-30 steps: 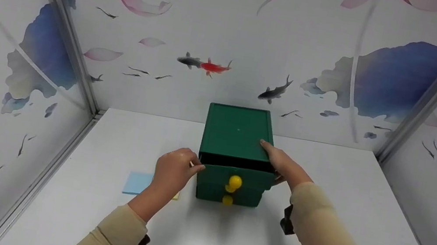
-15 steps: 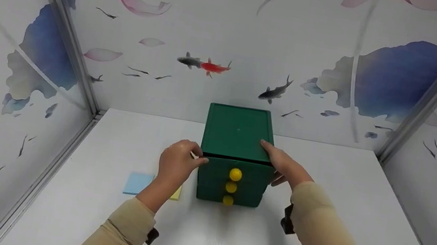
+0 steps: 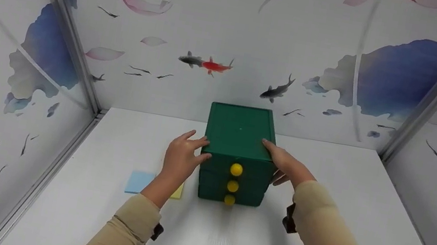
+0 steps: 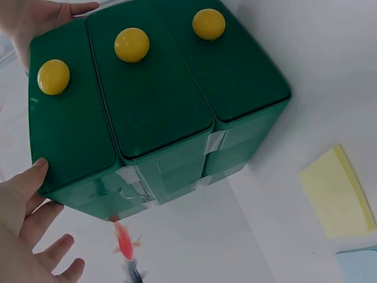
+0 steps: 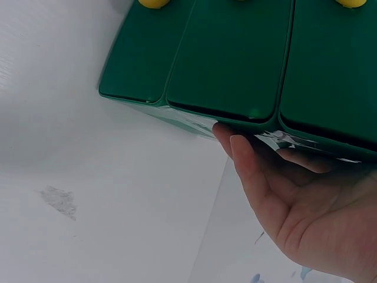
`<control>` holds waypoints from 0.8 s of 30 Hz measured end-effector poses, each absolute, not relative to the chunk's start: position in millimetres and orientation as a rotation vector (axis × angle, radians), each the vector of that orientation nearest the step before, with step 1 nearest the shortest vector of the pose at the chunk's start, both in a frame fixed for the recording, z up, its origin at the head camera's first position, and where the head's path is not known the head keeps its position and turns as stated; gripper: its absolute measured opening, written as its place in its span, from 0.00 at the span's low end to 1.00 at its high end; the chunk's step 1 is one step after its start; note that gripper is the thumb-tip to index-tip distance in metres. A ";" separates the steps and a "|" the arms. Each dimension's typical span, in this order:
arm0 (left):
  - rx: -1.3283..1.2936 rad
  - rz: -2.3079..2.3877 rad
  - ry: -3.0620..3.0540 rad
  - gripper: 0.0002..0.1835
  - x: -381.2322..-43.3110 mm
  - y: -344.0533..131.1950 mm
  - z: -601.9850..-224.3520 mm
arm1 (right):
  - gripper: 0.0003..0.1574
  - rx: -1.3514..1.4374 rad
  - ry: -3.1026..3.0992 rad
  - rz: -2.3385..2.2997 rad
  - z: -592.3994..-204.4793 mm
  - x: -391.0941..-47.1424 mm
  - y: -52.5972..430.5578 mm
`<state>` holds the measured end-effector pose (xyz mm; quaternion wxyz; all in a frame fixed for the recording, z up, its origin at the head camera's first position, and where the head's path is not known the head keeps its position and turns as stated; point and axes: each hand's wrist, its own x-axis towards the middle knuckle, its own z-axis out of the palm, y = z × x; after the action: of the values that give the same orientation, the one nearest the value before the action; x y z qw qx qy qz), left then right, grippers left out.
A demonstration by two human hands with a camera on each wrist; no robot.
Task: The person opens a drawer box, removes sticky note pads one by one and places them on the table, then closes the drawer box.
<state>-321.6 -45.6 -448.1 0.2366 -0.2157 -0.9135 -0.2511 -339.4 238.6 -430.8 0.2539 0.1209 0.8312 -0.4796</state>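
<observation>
A green mini drawer cabinet (image 3: pixel 239 130) stands on the white table with three drawers flush in its front, each with a yellow knob (image 3: pixel 236 169). At its upper left front corner is my left hand (image 3: pixel 181 156), the thumb against the top drawer (image 4: pixel 65 130) and the other fingers spread beside the left wall. My right hand (image 3: pixel 287 165) rests on the opposite side, its thumb on the lid's right edge and its fingers along the side wall. Clear tape (image 4: pixel 215 141) shows on the cabinet's sides in both wrist views.
Left of the cabinet lie a light blue sticky-note pad (image 3: pixel 139 182) and a yellow sticky-note pad (image 4: pixel 339 194), the latter partly behind my left forearm in the head view. A white back wall (image 3: pixel 139 91) painted with fish and petals rises right behind the cabinet.
The top drawer has slid back into the cabinet, its gap under the lid now gone. My left hand has followed it inward and spread its fingers. The right hand has kept its place.
</observation>
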 end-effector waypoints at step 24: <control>-0.657 -0.428 -2.215 0.14 -304.8 -31.7 -458.4 | 0.56 0.374 2.276 -1.334 -432.4 -337.9 234.4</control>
<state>-304.8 -31.7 -458.4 0.3855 -0.2581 -0.8698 -0.1682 -337.9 234.4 -432.4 0.2361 0.1364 0.8300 -0.4865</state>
